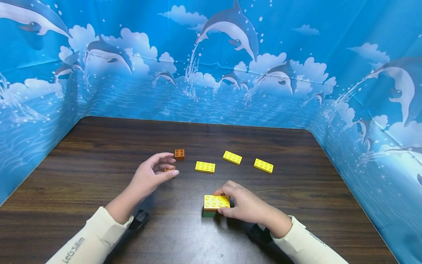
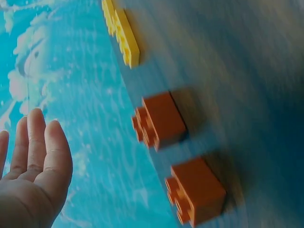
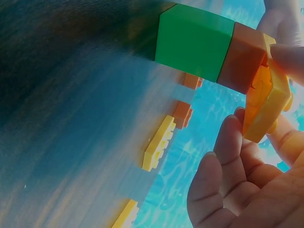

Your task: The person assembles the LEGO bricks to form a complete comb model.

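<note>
so there's a big blue dolphin curtain (image 1: 197,106) wrapped round a dark wooden bench (image 1: 132,135), and two cream sleeves (image 1: 89,234) reach in over it. the hands are next. left hand (image 1: 153,174) is relaxed, thumb well apart from the fingers, not holding anything, right by the closer orange brick. right hand (image 1: 244,203) has a stack (image 1: 209,211) by its top, thumb and fingers pinching the yellow brick (image 1: 214,201) up there. that stack stands upright near the front of the bench: green block (image 3: 194,42) at the bottom, orange block (image 3: 242,57) in the middle, yellow sticking out past it toward the right hand. three loose yellow bricks (image 1: 232,157) lie studs up, well apart from each other. smallest are two orange bricks (image 1: 179,154), near each other, the closer one partly hidden by the left hand.
</note>
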`<state>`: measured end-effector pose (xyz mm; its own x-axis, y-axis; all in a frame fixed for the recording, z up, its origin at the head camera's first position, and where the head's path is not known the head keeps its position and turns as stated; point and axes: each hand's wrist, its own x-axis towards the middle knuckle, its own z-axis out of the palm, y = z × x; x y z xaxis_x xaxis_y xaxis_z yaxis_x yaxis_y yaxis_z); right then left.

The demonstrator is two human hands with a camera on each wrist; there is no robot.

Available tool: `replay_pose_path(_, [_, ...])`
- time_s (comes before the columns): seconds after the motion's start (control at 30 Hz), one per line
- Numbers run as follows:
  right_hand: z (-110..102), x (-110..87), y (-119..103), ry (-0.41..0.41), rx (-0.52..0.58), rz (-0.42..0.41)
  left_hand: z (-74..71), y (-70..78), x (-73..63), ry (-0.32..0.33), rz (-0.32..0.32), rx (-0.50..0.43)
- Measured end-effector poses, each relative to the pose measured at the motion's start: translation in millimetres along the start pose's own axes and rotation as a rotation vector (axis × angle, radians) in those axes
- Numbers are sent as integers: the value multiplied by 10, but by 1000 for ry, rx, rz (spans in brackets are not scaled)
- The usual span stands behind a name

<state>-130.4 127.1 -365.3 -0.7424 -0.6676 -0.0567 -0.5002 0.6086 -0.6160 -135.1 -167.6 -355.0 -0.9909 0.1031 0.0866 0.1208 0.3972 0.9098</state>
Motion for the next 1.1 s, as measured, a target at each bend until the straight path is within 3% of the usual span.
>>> replay_pose_path(0.27, [0, 4, 5, 1, -13, -4, -225, -93, 24, 45, -41, 66])
replay_pose_path(0.5, [1, 2, 2, 6, -20, -5, -373, -145, 20, 61, -36, 157])
replay_pose_path(1.1, [-11, 11, 8, -9, -6, 7, -612, -437, 88, -43, -136, 315])
